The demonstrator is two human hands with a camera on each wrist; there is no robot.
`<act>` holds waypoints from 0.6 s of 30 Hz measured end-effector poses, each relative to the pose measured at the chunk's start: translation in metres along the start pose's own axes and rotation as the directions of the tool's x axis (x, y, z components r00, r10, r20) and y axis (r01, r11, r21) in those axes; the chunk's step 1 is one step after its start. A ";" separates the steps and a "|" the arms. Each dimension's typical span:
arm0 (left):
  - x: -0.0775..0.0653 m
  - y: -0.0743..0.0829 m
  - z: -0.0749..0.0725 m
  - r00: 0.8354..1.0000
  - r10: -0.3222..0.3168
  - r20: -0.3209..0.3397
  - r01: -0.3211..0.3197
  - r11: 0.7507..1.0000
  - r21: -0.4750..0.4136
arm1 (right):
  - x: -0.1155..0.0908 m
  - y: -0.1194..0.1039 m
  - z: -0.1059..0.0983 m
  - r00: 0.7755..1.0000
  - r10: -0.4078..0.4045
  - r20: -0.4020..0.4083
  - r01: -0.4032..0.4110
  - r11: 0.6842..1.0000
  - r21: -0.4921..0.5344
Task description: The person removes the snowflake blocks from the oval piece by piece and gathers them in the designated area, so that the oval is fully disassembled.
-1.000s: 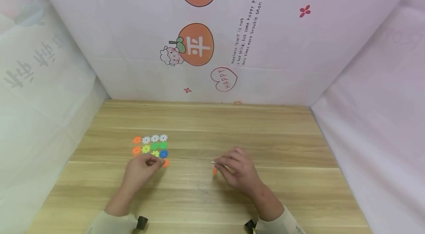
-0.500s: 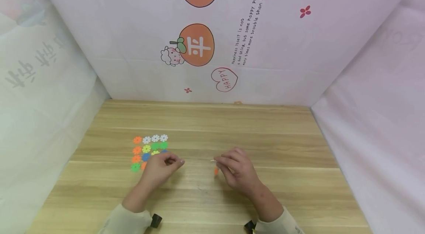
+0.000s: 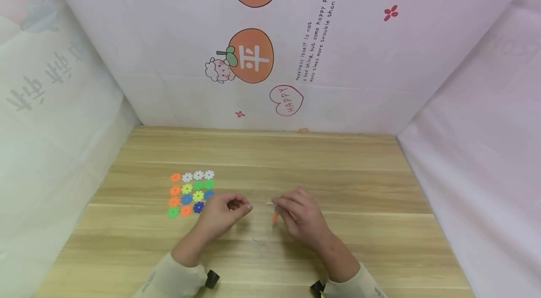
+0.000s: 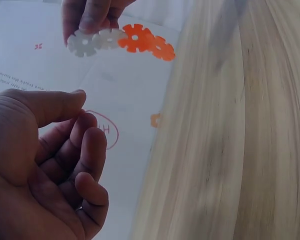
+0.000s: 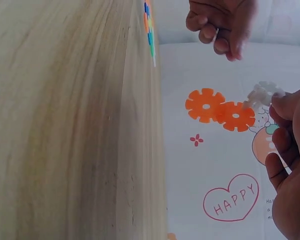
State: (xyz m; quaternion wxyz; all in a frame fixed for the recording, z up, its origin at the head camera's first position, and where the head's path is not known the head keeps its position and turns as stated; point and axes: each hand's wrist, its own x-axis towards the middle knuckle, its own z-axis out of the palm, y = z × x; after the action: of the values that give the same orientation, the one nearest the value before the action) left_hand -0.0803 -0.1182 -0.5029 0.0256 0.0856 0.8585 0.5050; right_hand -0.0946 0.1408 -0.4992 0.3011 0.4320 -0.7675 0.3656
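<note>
My right hand (image 3: 306, 218) pinches one end of a short chain of notched, flower-shaped plastic discs. In the left wrist view, two translucent white discs (image 4: 85, 44) lead to two orange discs (image 4: 136, 38), the orange end sticking out from the fingers. In the right wrist view, the orange discs (image 5: 205, 106) hang away from the right thumb, joined to the white disc (image 5: 265, 94) at the fingertips. My left hand (image 3: 221, 215) hovers above the table, left of the chain. Its fingers are loosely curled, with no disc visible between thumb and fingers.
Rows of orange, white, yellow (image 3: 187, 188), green (image 3: 173, 212) and blue discs lie flat on the left of the wooden table (image 3: 338, 171). The left hand hides part of their lower right corner. White printed cloth (image 3: 338, 53) stands behind and along both sides.
My left hand has moved right, from the lower right corner of the disc rows toward the right hand, uncovering several discs. The right hand has stayed nearly in place, holding the chain.
</note>
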 end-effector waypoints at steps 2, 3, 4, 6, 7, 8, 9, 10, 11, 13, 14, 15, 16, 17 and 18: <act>0.001 0.002 0.003 0.999 0.033 0.010 -0.033 0.999 -0.025 | 0.001 0.000 0.001 1.000 -0.006 -0.001 0.006 1.000 0.004; 0.002 0.003 0.004 0.999 0.047 0.014 -0.047 0.998 -0.035 | 0.001 0.000 0.001 1.000 -0.007 0.001 0.007 1.000 0.003; 0.002 0.004 0.005 0.998 0.059 0.019 -0.058 0.997 -0.049 | 0.001 0.000 0.001 1.000 -0.009 0.003 0.009 1.000 0.002; 0.003 0.005 0.007 0.997 0.079 0.028 -0.076 0.994 -0.072 | 0.001 0.001 0.001 1.000 -0.005 0.013 0.005 1.000 -0.004; 0.003 0.006 0.008 0.996 0.087 0.032 -0.084 0.993 -0.082 | 0.001 0.001 0.002 1.000 -0.003 0.017 0.003 1.000 -0.006; 0.003 0.006 0.008 0.994 0.099 0.036 -0.096 0.991 -0.091 | 0.001 0.001 0.002 1.000 -0.002 0.023 0.002 1.000 -0.011; 0.003 0.006 0.008 0.993 0.111 0.039 -0.107 0.990 -0.095 | 0.001 0.002 0.002 1.000 0.000 0.030 0.000 1.000 -0.015; 0.003 0.007 0.009 0.991 0.125 0.041 -0.120 0.988 -0.102 | 0.001 0.002 0.002 0.999 -0.001 0.035 0.002 1.000 -0.017; 0.003 0.007 0.009 0.990 0.133 0.042 -0.128 0.986 -0.105 | 0.001 0.002 0.002 0.999 -0.001 0.043 0.002 1.000 -0.022; 0.002 0.008 0.010 0.988 0.146 0.041 -0.141 0.984 -0.112 | 0.001 0.002 0.002 0.999 -0.004 0.054 0.006 1.000 -0.026; 0.002 0.009 0.011 0.988 0.151 0.041 -0.146 0.983 -0.113 | 0.000 0.002 0.002 0.998 -0.004 0.059 0.006 1.000 -0.028; 0.002 0.009 0.012 0.987 0.153 0.041 -0.147 0.982 -0.115 | 0.000 0.002 0.003 0.998 -0.006 0.061 0.007 1.000 -0.027; 0.002 0.010 0.012 0.987 0.153 0.041 -0.148 0.982 -0.115 | 0.000 0.001 0.003 0.998 -0.006 0.063 0.008 1.000 -0.029; 0.002 0.010 0.013 0.987 0.155 0.040 -0.149 0.982 -0.113 | 0.000 0.001 0.003 0.998 -0.005 0.066 0.007 1.000 -0.030; 0.001 0.010 0.013 0.987 0.158 0.039 -0.153 0.982 -0.110 | 0.000 0.001 0.003 0.998 -0.005 0.069 0.007 1.000 -0.030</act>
State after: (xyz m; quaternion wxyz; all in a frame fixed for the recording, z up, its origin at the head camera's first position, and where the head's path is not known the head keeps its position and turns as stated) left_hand -0.0788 -0.1018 -0.5004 0.0109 0.1630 0.8202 0.5483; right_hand -0.0958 0.1389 -0.5014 0.2822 0.4420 -0.7815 0.3381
